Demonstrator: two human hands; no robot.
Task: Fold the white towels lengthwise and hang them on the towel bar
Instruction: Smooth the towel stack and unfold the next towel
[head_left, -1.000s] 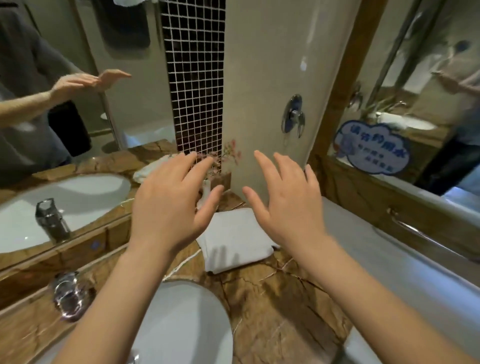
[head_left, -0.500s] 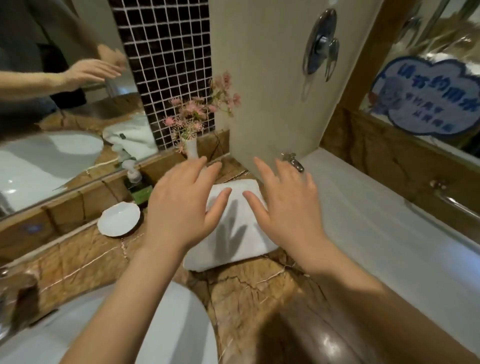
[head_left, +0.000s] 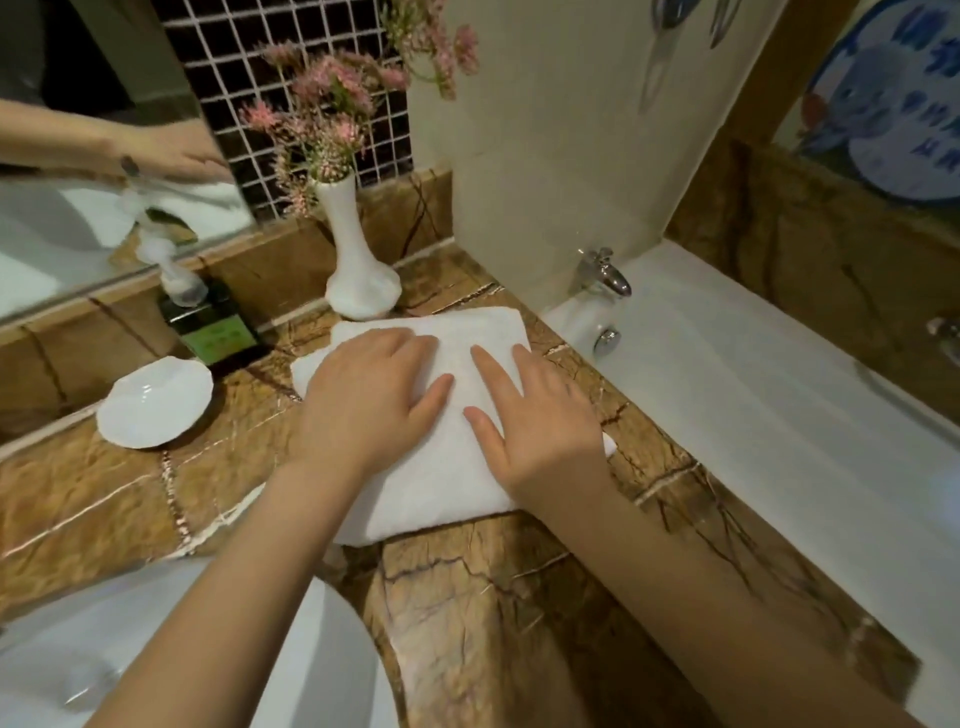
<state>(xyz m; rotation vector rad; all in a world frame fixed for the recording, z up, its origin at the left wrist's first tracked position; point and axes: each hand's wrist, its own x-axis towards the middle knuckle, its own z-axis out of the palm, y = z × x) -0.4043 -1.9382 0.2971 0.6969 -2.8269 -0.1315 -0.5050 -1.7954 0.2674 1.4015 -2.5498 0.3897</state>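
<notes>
Both my hands lie flat on the folded white towel (head_left: 434, 493), with the fingers straight and a little spread, so they hold nothing. My left hand (head_left: 363, 400) covers the left part of the towel and my right hand (head_left: 540, 426) covers the right part, and the thumbs point toward each other with a strip of cloth between them. The towel lies on the brown marble table (head_left: 467, 623), between the sink basin (head_left: 62, 639) at the near left and the white bathtub (head_left: 753, 405) at the right.

Just beyond the far edge of the towel stands a white vase (head_left: 358, 270) with pink flowers (head_left: 332, 119); I cannot tell if its foot touches the cloth. To the left of the vase there is a dark green soap bottle (head_left: 208, 322) with a pump. In front of this bottle lies a small white dish (head_left: 156, 402), near the left edge of the towel but apart from it.

Behind these things are the mirror (head_left: 78, 208) and a strip of dark mosaic tiles (head_left: 228, 67). A beige wall (head_left: 561, 130) rises at the far right corner of the table, with a chrome tub spout (head_left: 602, 273) at its foot. On the far right there is a blue sign (head_left: 893, 104), too blurred to read.
</notes>
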